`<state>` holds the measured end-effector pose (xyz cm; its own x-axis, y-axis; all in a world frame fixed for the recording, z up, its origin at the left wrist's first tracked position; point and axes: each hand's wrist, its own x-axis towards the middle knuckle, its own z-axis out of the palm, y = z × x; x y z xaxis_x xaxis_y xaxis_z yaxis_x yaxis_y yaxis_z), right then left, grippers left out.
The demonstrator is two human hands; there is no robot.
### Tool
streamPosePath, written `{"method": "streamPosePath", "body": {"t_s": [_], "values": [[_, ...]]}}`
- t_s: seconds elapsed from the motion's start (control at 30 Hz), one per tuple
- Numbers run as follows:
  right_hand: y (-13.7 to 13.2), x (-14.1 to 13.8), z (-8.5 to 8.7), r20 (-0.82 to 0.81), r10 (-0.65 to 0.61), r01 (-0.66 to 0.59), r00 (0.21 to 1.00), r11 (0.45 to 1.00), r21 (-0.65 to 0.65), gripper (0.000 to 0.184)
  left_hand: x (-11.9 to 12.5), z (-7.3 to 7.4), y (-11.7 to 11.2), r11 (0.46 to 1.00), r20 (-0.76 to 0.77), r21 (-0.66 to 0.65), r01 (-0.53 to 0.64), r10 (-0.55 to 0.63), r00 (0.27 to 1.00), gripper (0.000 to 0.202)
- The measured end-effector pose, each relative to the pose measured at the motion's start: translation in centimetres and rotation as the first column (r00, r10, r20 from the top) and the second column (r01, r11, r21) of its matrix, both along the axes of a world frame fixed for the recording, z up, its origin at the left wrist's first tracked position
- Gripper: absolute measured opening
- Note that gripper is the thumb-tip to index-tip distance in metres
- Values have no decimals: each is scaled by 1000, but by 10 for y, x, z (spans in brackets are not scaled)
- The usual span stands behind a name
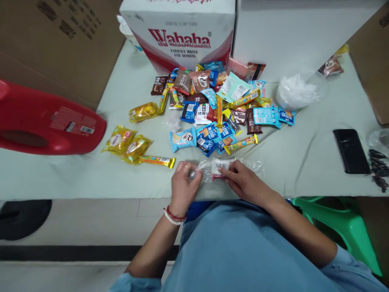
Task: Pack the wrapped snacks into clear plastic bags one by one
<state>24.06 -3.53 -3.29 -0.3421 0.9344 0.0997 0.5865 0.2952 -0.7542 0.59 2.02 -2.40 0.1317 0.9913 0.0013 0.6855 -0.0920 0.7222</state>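
Observation:
Near the table's front edge my left hand (186,180) is closed, pinching one end of a clear plastic bag (206,169). A small white and red snack packet (221,165) with a barcode lies in or under the bag; I cannot tell which. My right hand (244,178) grips the right side of this packet, fingertips pressed on its face. The rest of the bag spreads out to the right behind that hand. Just beyond my hands lie a yellow snack stick (241,144) and a light blue snack packet (183,139). Another yellow stick (157,161) rests left of my left hand.
A pile of mixed snack packets (208,101) lies before a white Wahaha carton (182,36). Yellow packets (133,146) and a red jug (51,117) are at left. A tub of white plastic (296,91), a black phone (352,151) and a green stool (340,223) are at right.

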Motion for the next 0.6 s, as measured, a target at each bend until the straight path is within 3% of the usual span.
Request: {"method": "streamPosePath", "body": {"t_s": [0.1, 0.2, 0.27, 0.33, 0.4, 0.5, 0.53, 0.6], "values": [[-2, -3, -2, -30, -13, 12, 999, 1000, -17, 34, 15, 13, -5, 991, 273, -16, 131, -121, 954, 15], [-5, -2, -2, -24, -13, 13, 1000, 1000, -9, 30, 39, 14, -10, 942, 324, 48, 333, -330, 886, 18], [-8, 4, 2, -26, 10, -10, 1000, 1000, -9, 29, 51, 9, -13, 905, 189, 103, 414, -426, 885, 28], [-12, 16, 7, -62, 2, -2, 998, 1000, -4, 24, 57, 3, -16, 882, -27, 140, 450, -451, 892, 31], [-13, 28, 11, -74, -144, 147, 987, 989, 34, 22, 59, -2, -18, 863, -211, 164, 478, -442, 872, 29], [-13, 41, 7, 103, -479, 463, 872, 874, 151, 20, 59, -7, -21, 849, -328, 220, 480, -399, 856, 27], [-13, 43, 4, 189, -533, 503, 825, 844, 187, 25, 60, -8, -22, 850, -339, 244, 467, -377, 862, 25], [-14, 44, 0, 318, -536, 492, 782, 844, 212, 27, 62, -11, -23, 857, -345, 301, 418, -311, 886, 21]]}}
